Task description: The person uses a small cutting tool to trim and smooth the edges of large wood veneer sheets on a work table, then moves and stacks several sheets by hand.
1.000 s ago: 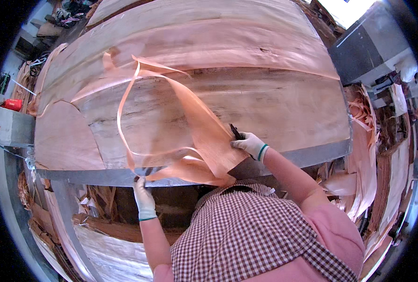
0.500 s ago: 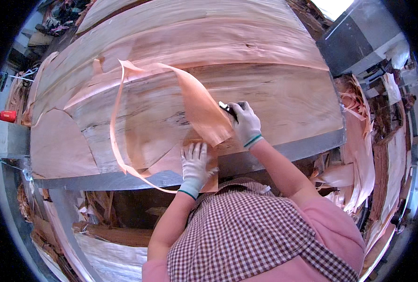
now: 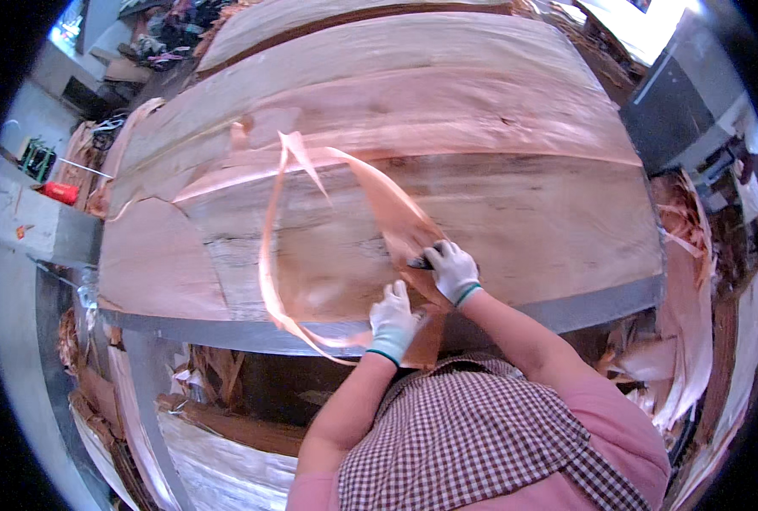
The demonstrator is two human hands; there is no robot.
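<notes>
Large sheets of wood veneer lie stacked on a metal-edged table before me. A thin orange-pink veneer strip curls over them, with a narrow band looping to the left. My right hand, in a white glove with a green cuff, is closed on a small black knife, whose tip is at the strip. Near the table's front edge, my left hand, gloved alike, has its fingers stretched out beside the strip's lower end. Whether it presses on the veneer cannot be told.
The grey metal table edge runs along the front. Torn veneer scraps hang and pile up on the right. Under the table lie more wood pieces. A red object rests on a ledge at far left, and a grey box stands back right.
The view has shifted, so the table sits further right and lower. My right hand has moved the knife nearer my body, onto the strip. My left hand's fingers have lifted or shifted near the front edge.
</notes>
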